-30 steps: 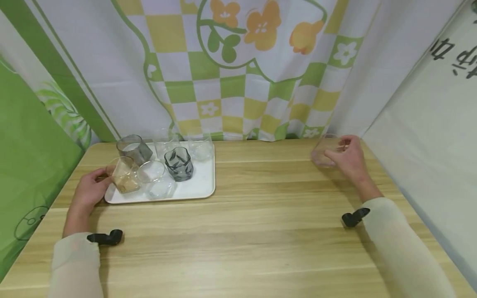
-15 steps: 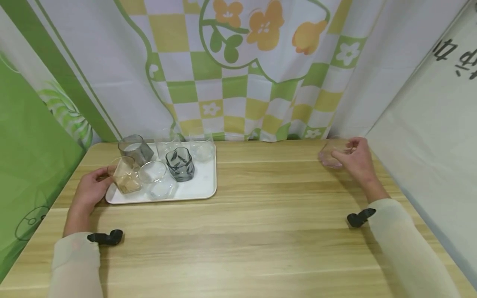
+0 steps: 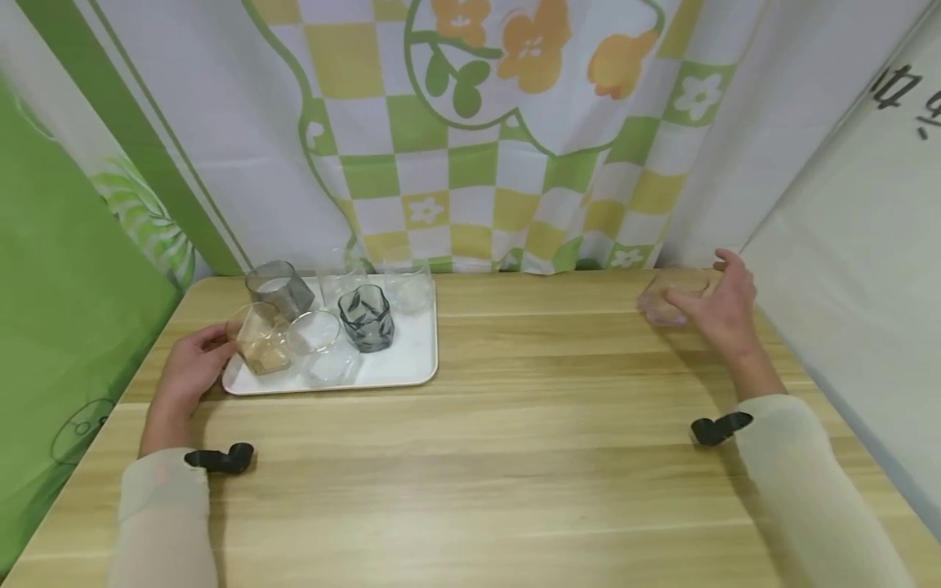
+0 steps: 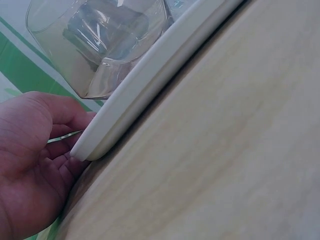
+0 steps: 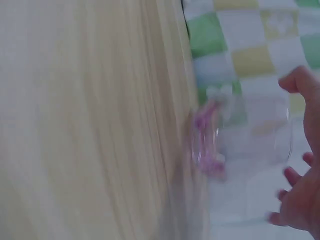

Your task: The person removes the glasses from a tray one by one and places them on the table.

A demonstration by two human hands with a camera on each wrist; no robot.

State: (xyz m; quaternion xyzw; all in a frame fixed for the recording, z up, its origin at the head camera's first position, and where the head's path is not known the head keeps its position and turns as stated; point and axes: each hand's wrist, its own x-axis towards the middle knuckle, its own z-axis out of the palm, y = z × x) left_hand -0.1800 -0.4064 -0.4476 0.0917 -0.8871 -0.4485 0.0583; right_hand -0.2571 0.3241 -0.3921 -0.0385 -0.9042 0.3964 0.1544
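Observation:
At the tray's near left corner, my left hand (image 3: 193, 363) grips the rim of the white tray (image 3: 415, 355); in the left wrist view its fingers (image 4: 75, 117) meet the tray's edge. An amber-tinted glass (image 3: 266, 353) stands on the tray close beside those fingers. My right hand (image 3: 726, 314) is at the back right with thumb and fingers spread apart. Just left of it, a clear glass with a pinkish base (image 3: 665, 306) stands upright on the table. In the right wrist view the fingers (image 5: 295, 176) are around the mouth end of that glass (image 5: 250, 132), not closed on it.
Also on the tray are a smoky grey tumbler (image 3: 279, 294), a dark patterned glass (image 3: 367, 320), a clear round-rimmed glass (image 3: 331, 366) and two clear glasses at the back, one of them this tumbler (image 3: 410, 292). A checked curtain (image 3: 470, 171) hangs along the wooden table's (image 3: 515, 425) back edge.
My right hand has slid the pink-based glass a little to the right, and its fingers have spread away from it. The left hand stays at the tray; the head view has shifted slightly.

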